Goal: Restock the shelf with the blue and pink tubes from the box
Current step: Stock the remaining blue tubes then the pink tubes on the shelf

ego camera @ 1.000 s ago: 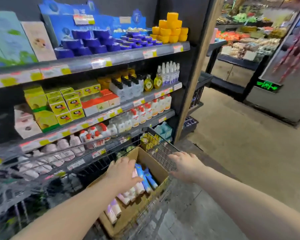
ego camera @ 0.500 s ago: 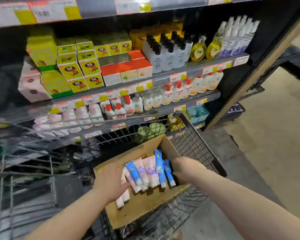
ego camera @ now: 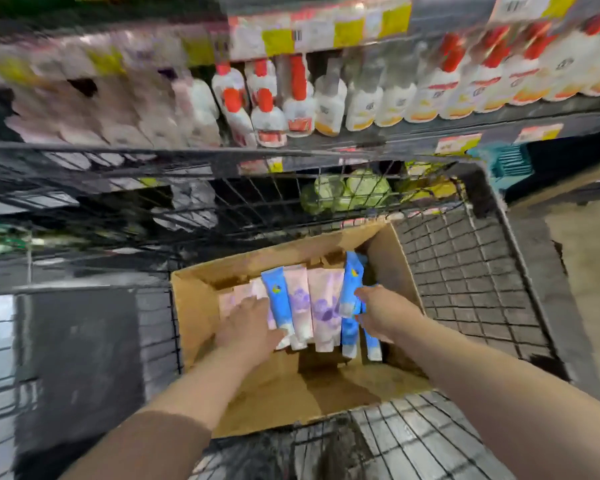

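Note:
An open cardboard box [ego camera: 194,306] sits in a wire cart and holds several blue and pink tubes lying side by side. My left hand [ego camera: 248,329] lies on the pink tubes [ego camera: 243,292] at the left of the row, beside a blue tube [ego camera: 276,299]. More pink tubes [ego camera: 321,306] lie in the middle. My right hand [ego camera: 383,311] grips a blue tube [ego camera: 350,285] at the right of the row, tilted up off the others. The shelf [ego camera: 361,147] above carries white bottles with red caps [ego camera: 267,116].
The black wire cart [ego camera: 465,289] surrounds the box and stands against the shelving. Green round packs [ego camera: 347,192] lie behind its mesh on a lower shelf. A teal basket [ego camera: 499,161] sits at the right. Bare floor [ego camera: 586,254] lies to the far right.
The view has dropped down and closer over the box. My right hand moved from the box's right edge onto a blue tube and took hold of it. My left hand stays on the pink tubes.

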### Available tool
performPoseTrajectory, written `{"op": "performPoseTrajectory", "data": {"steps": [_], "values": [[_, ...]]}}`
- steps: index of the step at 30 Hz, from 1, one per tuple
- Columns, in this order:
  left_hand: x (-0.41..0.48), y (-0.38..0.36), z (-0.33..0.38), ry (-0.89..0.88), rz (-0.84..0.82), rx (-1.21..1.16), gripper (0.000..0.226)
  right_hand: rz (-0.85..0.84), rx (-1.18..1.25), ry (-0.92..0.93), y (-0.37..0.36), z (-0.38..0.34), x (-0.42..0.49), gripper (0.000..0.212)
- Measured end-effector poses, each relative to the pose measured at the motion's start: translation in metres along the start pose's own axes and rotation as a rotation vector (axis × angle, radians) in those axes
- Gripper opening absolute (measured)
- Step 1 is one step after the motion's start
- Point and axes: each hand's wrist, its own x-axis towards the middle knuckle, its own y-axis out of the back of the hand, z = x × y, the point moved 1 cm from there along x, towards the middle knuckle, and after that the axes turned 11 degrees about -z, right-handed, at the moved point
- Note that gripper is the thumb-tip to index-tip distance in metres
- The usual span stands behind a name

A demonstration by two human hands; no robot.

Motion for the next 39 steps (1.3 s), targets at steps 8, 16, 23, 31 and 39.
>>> {"op": "performPoseTrajectory", "data": {"steps": [8,16,23,31,39], "values": [[0.069,-0.05,-0.006,0.123,-0.037,-0.372,0.051,0.081,0.317,-0.099,-0.017,0.005,0.068,0.052],[0.096,-0.06,0.003,0.284,0.185,-0.621,0.051,0.241,0.554,-0.211,-0.025,0.002,0.094,0.069],[0.094,-0.066,0.004,0.288,0.211,-0.692,0.045,0.209,0.673,-0.215,-0.033,0.003,0.091,0.069],[0.064,-0.069,-0.008,0.268,0.116,-0.813,0.037,0.208,0.853,-0.121,-0.033,0.003,0.057,0.055],[-0.005,-0.023,-0.005,0.12,0.239,-1.03,0.032,0.241,0.77,0.11,-0.006,-0.028,-0.01,0.055]]}}
